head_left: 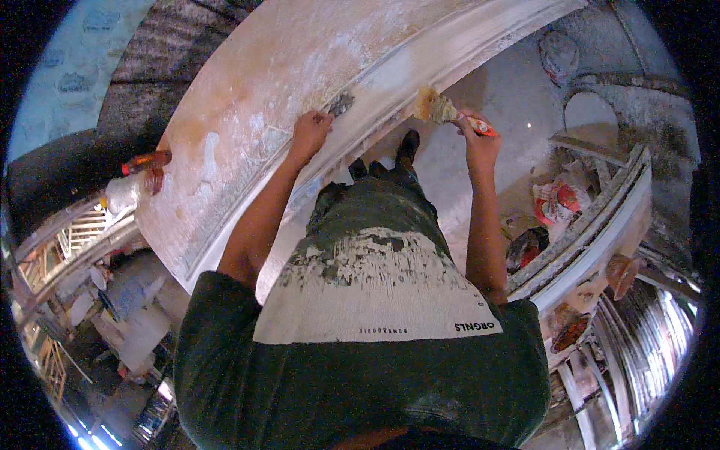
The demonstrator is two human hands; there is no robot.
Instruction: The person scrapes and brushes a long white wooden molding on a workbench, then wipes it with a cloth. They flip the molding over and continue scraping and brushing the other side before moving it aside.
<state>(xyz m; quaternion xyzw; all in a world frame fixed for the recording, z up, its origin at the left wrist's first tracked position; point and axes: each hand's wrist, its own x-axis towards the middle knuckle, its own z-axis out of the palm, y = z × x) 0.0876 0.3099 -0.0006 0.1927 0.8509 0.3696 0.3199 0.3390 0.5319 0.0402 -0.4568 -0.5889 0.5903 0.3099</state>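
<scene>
The brush (441, 110) was in the right hand (480, 139), fingers closed round its red handle, and its clotted, yellowish bristles pointed left toward the near edge of the large curved panel (240, 82); whether they touched that edge or hung just beside it could not be told. The left hand (311, 133) was over the panel's pale border, fingers curled nearly closed next to a dark grey patch (343, 103), and it was not possible to tell whether they pinched anything or merely rested there. For brushwork here, a light hold near the bristle end, as this one seemed to be, promised the best control, with the wrist leading and each stroke or dab following the curve rather than cutting across it. The bristles looked thick and stuck together, so working them loose first would probably have given a more even spread and fewer drips on the floor (517, 90). The left fingers were best placed out of the bristles' path, bearing only lightly, since the dark patch might have shifted if it was loose. A dark shoe (409, 142) showed below the brush, so drips there seemed a risk too.
</scene>
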